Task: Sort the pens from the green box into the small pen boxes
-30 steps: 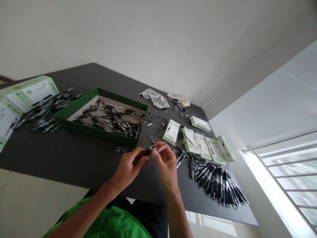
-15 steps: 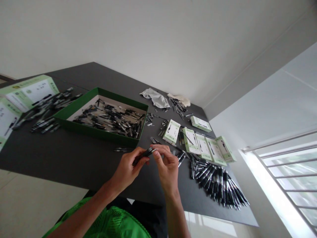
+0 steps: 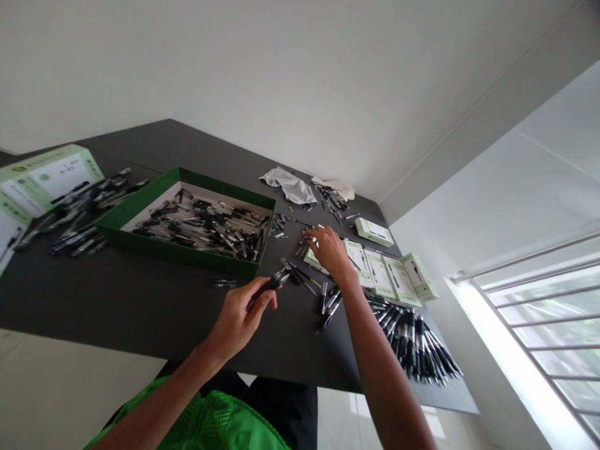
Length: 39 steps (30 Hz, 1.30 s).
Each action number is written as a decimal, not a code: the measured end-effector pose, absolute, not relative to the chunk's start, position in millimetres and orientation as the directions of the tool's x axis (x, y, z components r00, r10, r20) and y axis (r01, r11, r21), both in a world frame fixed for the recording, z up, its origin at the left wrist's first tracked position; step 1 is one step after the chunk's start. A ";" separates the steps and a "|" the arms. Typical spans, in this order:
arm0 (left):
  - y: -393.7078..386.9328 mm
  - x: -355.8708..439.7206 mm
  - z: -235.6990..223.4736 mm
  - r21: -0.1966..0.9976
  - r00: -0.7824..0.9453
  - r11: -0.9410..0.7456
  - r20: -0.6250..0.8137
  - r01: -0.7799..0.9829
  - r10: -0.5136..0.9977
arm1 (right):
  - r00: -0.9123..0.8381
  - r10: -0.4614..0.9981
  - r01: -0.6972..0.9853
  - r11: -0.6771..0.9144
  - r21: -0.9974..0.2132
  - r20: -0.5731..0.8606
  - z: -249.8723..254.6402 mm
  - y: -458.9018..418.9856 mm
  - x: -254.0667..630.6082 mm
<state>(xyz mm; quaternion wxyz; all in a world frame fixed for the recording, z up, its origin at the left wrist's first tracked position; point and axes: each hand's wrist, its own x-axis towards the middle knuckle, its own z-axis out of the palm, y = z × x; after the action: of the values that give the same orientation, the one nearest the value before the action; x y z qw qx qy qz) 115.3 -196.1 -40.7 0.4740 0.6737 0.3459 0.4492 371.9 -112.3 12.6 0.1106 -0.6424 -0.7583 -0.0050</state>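
My left hand (image 3: 241, 314) is closed around a black pen barrel (image 3: 268, 286), held just above the dark table (image 3: 140, 300) near its front edge. My right hand (image 3: 329, 249) is stretched forward, fingers curled down onto small pen parts (image 3: 307, 235) beside a pale green box (image 3: 313, 259). Whether those fingers grip a piece is hidden. Loose pens (image 3: 300, 275) lie between the two hands.
A green tray (image 3: 187, 253) full of pen parts stands left of centre. Several pale green boxes (image 3: 394, 275) lie in a row at right, with a big pile of black pens (image 3: 412, 337) below them. Larger green cartons (image 3: 47, 175) and more pens sit at far left. Plastic bags (image 3: 290, 184) lie at the back.
My right hand left the pen barrel and reached forward to the small parts beside the boxes. My left hand stayed put with the barrel. The view shifted slightly.
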 end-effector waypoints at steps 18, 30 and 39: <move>-195.2 116.7 -38.5 0.959 0.387 -0.274 0.224 0.078 0.894 | -0.224 0.959 0.912 0.270 -0.310 0.176 4.2 -84.0 370.7; -196.3 117.3 -37.1 0.936 0.428 -0.325 0.240 0.136 0.871 | -0.391 0.881 0.593 0.463 -0.658 0.266 76.5 -179.6 342.3; -196.7 117.8 -37.5 0.924 0.439 -0.349 0.251 0.158 0.863 | -0.434 0.853 0.609 0.516 -0.602 0.291 81.4 -182.8 336.1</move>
<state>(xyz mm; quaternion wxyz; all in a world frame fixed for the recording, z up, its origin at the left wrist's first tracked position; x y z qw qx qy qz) 117.8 -196.7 -37.5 0.4472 0.7207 0.3541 0.3938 336.1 -182.8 81.4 0.2910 -0.4455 -0.8205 0.2090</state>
